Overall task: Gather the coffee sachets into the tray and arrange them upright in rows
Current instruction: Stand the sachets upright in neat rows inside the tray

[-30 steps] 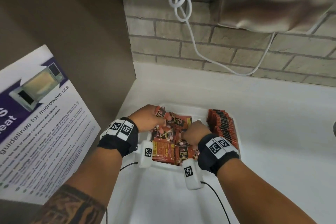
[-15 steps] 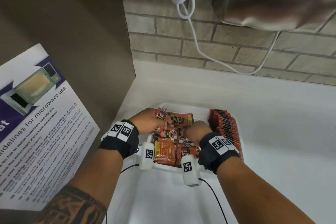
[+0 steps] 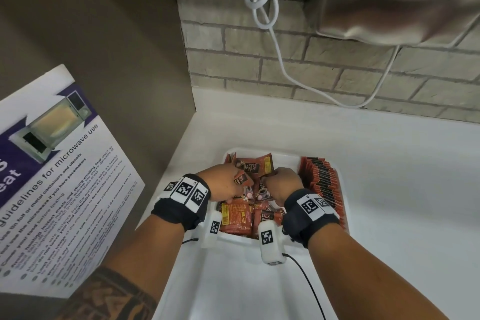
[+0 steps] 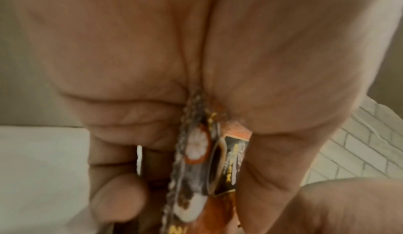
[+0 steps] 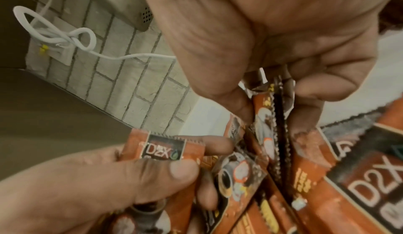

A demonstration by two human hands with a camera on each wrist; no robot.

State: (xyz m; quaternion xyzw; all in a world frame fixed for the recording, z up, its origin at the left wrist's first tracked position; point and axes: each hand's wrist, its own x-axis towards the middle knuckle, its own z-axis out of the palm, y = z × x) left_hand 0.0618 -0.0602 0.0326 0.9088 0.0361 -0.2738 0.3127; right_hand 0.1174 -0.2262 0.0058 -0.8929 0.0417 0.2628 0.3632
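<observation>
White plastic tray (image 3: 337,171) sits on white desk (image 3: 402,189), near the left corner, brick wall (image 3: 324,70) behind. Upright row of orange coffee sachets (image 3: 322,184) along tray's right side; loose orange sachets (image 3: 237,218) piled left. Microwave-guidelines poster (image 3: 59,189) left of desk.

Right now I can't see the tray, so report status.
Left hand pinching sachets. Right hand gripping sachets. One upright row along tray right side; rest loose.
</observation>
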